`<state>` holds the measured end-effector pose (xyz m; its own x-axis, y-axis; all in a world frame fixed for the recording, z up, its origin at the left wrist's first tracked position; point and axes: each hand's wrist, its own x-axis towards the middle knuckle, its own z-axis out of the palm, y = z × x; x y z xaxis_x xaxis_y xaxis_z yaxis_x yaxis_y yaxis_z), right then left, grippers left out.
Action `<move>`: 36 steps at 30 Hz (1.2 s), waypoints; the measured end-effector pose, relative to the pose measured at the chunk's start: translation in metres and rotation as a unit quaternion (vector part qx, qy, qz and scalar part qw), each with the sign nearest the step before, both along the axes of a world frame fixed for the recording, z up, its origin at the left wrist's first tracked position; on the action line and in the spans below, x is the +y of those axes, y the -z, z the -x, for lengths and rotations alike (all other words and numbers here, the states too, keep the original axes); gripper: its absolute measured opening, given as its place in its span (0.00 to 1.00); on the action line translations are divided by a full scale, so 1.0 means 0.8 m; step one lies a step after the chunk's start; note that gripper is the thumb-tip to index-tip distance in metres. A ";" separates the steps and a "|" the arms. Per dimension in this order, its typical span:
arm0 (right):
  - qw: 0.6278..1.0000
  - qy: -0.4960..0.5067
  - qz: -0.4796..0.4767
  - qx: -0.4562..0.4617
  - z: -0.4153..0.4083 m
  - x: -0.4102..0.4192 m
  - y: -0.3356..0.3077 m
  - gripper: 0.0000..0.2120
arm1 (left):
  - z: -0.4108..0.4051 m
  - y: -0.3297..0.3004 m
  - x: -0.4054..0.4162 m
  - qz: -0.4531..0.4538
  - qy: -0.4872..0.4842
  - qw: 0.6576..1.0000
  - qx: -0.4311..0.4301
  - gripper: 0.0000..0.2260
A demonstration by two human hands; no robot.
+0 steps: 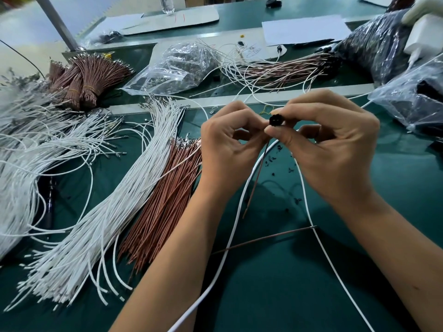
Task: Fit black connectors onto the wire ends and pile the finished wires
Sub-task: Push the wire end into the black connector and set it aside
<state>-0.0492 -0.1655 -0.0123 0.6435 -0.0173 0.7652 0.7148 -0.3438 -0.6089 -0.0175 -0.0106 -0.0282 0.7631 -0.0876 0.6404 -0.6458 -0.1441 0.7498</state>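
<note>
Fingers of the right hand (333, 142) pinch the black connector (276, 121) above the green table (359, 236), while the left hand (230, 142) pinches a brown wire (257, 178) at its mouth. Best, I think, to align the terminal squarely, then push until seated.

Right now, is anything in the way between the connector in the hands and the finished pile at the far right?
Nothing visible blocks it. The right hand pinches the black connector, the left hand against it. Between it and the finished pile lie only a low metal rail and loose white wires.
</note>
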 end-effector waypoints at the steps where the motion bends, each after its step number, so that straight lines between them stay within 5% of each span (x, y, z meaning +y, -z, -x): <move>1: 1.000 0.005 0.003 -0.003 0.000 0.000 0.000 0.07 | 0.000 0.000 0.000 -0.004 -0.002 1.000 -0.004 0.06; 7: 1.000 0.015 -0.006 0.001 -0.004 -0.002 0.005 0.07 | -0.003 0.003 -0.001 -0.033 -0.015 0.999 -0.015 0.08; 11: 0.988 -0.006 -0.110 0.108 -0.015 -0.003 0.010 0.07 | -0.005 0.010 -0.003 -0.029 0.006 0.998 0.062 0.07; 15: 0.926 -0.076 -0.272 0.251 -0.020 -0.002 0.009 0.04 | 0.000 0.013 -0.013 0.039 0.090 0.979 0.181 0.03; 21: 0.843 -0.108 -0.354 0.391 -0.027 -0.006 0.007 0.09 | 0.001 0.016 -0.017 0.075 0.113 0.954 0.268 0.03; 28: 0.791 -0.110 -0.419 0.432 -0.030 -0.006 0.011 0.09 | -0.001 0.017 -0.019 0.079 0.114 0.944 0.298 0.03; 36: 0.773 -0.120 -0.450 0.432 -0.031 -0.006 0.013 0.09 | -0.002 0.015 -0.018 0.066 0.117 0.943 0.304 0.04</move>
<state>-0.0245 -0.1707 -0.0228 0.9746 -0.0929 -0.2037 -0.1144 0.5753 -0.8099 -0.0156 -0.0248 -0.0400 0.9626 -0.2491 0.1070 -0.0924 0.0696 0.9933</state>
